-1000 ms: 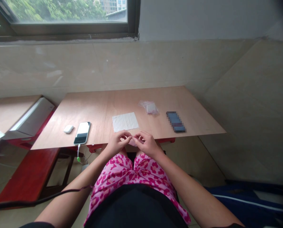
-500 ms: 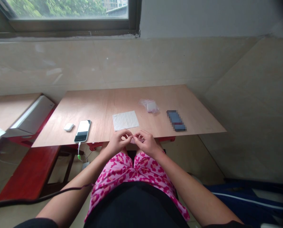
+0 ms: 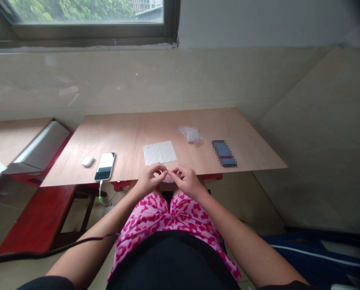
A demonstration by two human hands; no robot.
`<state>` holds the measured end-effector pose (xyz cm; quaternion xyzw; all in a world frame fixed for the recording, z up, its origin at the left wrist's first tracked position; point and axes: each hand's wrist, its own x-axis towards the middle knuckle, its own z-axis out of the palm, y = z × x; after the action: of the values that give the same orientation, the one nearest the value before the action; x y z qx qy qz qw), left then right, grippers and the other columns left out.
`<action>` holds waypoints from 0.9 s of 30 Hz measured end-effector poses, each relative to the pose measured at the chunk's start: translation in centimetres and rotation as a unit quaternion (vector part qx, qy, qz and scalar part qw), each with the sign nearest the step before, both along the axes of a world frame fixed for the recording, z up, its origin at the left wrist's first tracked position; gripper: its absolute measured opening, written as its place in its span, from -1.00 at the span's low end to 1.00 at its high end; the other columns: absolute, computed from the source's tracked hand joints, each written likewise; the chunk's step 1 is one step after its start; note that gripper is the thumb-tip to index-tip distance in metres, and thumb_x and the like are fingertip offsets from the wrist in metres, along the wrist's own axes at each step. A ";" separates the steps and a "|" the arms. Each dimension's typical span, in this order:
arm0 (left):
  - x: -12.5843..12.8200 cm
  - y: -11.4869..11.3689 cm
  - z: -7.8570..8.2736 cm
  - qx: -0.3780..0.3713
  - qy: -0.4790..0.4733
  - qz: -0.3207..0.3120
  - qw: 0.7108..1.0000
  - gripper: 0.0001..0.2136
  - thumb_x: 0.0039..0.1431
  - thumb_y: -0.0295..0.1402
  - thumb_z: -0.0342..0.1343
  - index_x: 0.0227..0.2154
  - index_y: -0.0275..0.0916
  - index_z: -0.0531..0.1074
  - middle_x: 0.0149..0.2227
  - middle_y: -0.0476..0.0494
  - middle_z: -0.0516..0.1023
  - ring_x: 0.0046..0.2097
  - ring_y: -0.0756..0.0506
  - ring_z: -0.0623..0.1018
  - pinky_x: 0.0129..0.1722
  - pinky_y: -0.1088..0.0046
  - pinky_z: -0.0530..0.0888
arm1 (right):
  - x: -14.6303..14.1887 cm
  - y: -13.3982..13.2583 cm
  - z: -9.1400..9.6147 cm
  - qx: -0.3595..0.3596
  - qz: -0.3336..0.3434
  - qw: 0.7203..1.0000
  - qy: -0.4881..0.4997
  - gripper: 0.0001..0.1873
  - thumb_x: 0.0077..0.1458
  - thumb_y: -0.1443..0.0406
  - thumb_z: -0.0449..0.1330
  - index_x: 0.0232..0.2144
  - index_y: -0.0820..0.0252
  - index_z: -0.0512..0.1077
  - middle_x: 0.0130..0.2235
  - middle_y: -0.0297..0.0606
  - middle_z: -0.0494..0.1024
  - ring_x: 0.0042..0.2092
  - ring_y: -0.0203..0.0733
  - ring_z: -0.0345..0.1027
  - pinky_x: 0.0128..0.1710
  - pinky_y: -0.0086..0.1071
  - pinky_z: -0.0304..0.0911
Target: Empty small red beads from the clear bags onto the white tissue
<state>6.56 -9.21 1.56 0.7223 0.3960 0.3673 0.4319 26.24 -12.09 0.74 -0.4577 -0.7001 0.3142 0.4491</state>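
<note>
Seen from the person's own head, two bare forearms reach forward to the near edge of a plywood table (image 3: 122, 155), and the hands come together just over that edge. The left hand (image 3: 149, 180) and right hand (image 3: 188, 182) are curled, with their fingertips (image 3: 167, 173) meeting at the middle. A small pale pink piece (image 3: 168, 180) shows just below the meeting fingertips, between the two palms. It is partly hidden, so what it is, and whether the fingers are clamped on it, cannot be told. Just ahead of the hands, a square of white tissue (image 3: 159, 153) lies flat on the table. Beyond it to the right is a clear plastic bag (image 3: 190, 135) with something white inside. Further right lies a blurred dark blue object (image 3: 224, 153). To the left of the hands are a smartphone (image 3: 105, 166) with a white cable (image 3: 100, 191) running off the table edge and a small white computer mouse (image 3: 87, 161). Pink patterned fabric (image 3: 167, 215) lies under the forearms.
</note>
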 end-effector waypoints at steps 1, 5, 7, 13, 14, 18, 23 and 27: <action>0.0 0.0 0.0 -0.002 -0.002 0.000 1.000 -0.84 0.31 -0.27 0.16 -0.31 -0.24 0.53 -0.28 -0.13 0.58 -0.24 -0.07 0.54 -0.24 0.41 0.49 | 0.0 0.0 0.0 -0.001 -0.002 1.000 -0.001 -0.80 0.31 0.22 0.21 -0.38 0.13 0.45 -0.34 -0.25 0.53 -0.27 -0.15 0.41 -0.35 -0.36 0.30; -0.2 0.2 -0.3 -0.004 -0.008 -0.002 1.000 -0.86 0.30 -0.28 0.17 -0.30 -0.24 0.52 -0.29 -0.11 0.58 -0.25 -0.06 0.54 -0.23 0.42 0.48 | 0.0 0.0 -0.2 0.004 -0.006 1.000 -0.015 -0.76 0.32 0.19 0.22 -0.41 0.13 0.43 -0.37 -0.28 0.51 -0.32 -0.18 0.38 -0.36 -0.36 0.27; -0.2 0.2 -0.3 -0.006 -0.007 -0.003 1.000 -0.87 0.29 -0.29 0.18 -0.31 -0.24 0.51 -0.30 -0.11 0.58 -0.25 -0.06 0.55 -0.22 0.41 0.48 | 0.1 0.1 -0.2 0.009 -0.001 1.000 -0.024 -0.75 0.33 0.19 0.21 -0.41 0.13 0.43 -0.37 -0.29 0.50 -0.33 -0.20 0.37 -0.35 -0.36 0.26; -0.2 0.2 0.0 -0.017 0.005 -0.008 1.000 -0.87 0.29 -0.30 0.18 -0.32 -0.24 0.52 -0.30 -0.10 0.59 -0.25 -0.07 0.54 -0.21 0.40 0.47 | 0.1 0.1 -0.1 0.017 0.028 0.999 -0.029 -0.72 0.36 0.19 0.17 -0.41 0.13 0.44 -0.38 -0.30 0.48 -0.34 -0.20 0.36 -0.36 -0.36 0.22; -0.2 0.2 0.0 -0.019 0.004 -0.009 1.000 -0.87 0.29 -0.30 0.18 -0.32 -0.24 0.52 -0.29 -0.10 0.59 -0.25 -0.07 0.54 -0.20 0.40 0.47 | 0.1 0.1 -0.1 0.015 0.031 0.999 -0.029 -0.72 0.36 0.19 0.17 -0.42 0.13 0.43 -0.38 -0.30 0.47 -0.34 -0.20 0.35 -0.36 -0.36 0.22; -0.2 0.2 -0.1 -0.025 0.001 -0.012 1.000 -0.88 0.29 -0.31 0.19 -0.32 -0.24 0.53 -0.30 -0.10 0.59 -0.24 -0.07 0.54 -0.20 0.41 0.46 | 0.1 0.1 -0.1 0.014 0.036 0.999 -0.037 -0.68 0.36 0.19 0.16 -0.46 0.14 0.39 -0.42 -0.32 0.43 -0.38 -0.22 0.32 -0.36 -0.35 0.19; -0.3 0.2 -0.2 -0.035 -0.006 -0.017 0.999 -0.87 0.29 -0.31 0.18 -0.32 -0.25 0.53 -0.31 -0.10 0.58 -0.24 -0.07 0.54 -0.21 0.41 0.45 | 0.1 0.1 -0.4 0.000 0.031 0.999 -0.044 -0.61 0.35 0.15 0.16 -0.52 0.14 0.31 -0.47 -0.35 0.38 -0.40 -0.23 0.27 -0.36 -0.35 0.15; -0.4 0.2 0.0 -0.043 -0.012 -0.015 0.999 -0.85 0.29 -0.29 0.19 -0.32 -0.26 0.52 -0.31 -0.09 0.57 -0.26 -0.06 0.53 -0.23 0.42 0.44 | 0.1 0.2 -0.6 -0.020 0.022 0.999 -0.042 -0.52 0.35 0.08 0.17 -0.57 0.15 0.26 -0.52 -0.37 0.32 -0.44 -0.26 0.20 -0.40 -0.37 0.10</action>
<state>6.20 -9.03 1.53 0.7044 0.3955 0.3520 0.4727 26.36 -11.87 0.15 -0.4636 -0.7219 0.3187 0.4030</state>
